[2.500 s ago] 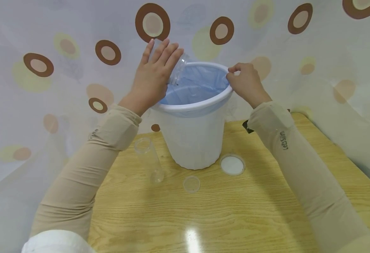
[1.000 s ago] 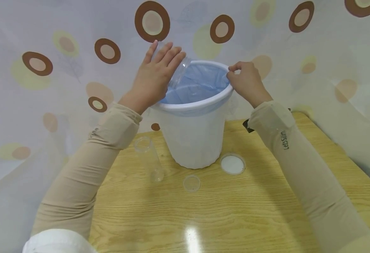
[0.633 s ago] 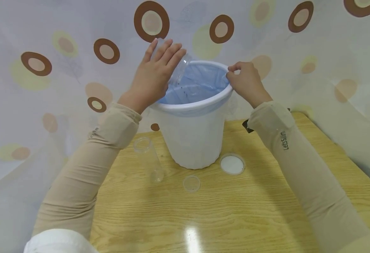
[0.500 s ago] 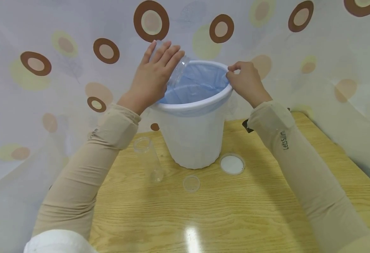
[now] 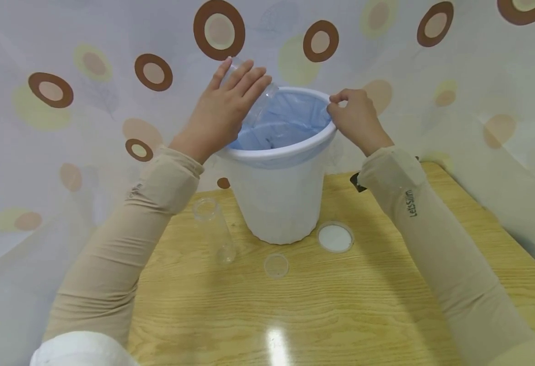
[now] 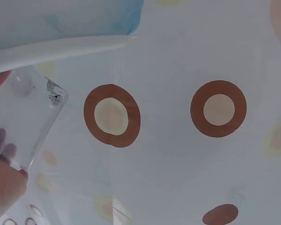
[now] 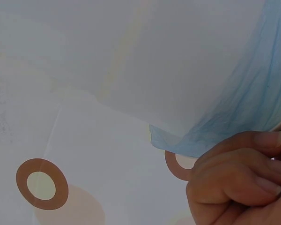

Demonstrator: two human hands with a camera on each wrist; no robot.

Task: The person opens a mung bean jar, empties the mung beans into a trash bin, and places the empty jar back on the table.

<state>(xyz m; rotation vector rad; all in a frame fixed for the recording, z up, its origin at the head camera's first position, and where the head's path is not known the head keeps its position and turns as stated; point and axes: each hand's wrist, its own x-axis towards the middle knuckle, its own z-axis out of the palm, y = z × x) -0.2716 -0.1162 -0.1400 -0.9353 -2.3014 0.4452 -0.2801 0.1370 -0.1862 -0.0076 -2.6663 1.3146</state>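
Observation:
My left hand (image 5: 218, 113) holds a clear plastic jar (image 5: 259, 108), tilted mouth-down over the near-left part of a white trash bin (image 5: 278, 198). In the left wrist view, dark crumbs cling inside a bottom corner of the jar (image 6: 25, 110). A blue trash bag (image 5: 296, 109) lines the bin and is folded out over its rim. A small dark speck shows against the bag, below the jar's mouth. My right hand (image 5: 357, 119) pinches the bin's rim and the bag at the right side; the right wrist view shows its curled fingers (image 7: 234, 183) by the bag's hanging edge.
On the wooden table (image 5: 249, 315) a tall clear container (image 5: 214, 231) stands left of the bin. A small clear lid (image 5: 276, 266) and a larger white-centred lid (image 5: 336, 238) lie in front. A patterned sheet (image 5: 89, 152) hangs behind.
The jar in my left hand shifts a little up and down over the bin, and dark specks appear below its mouth in some frames. My right hand stays at the rim.

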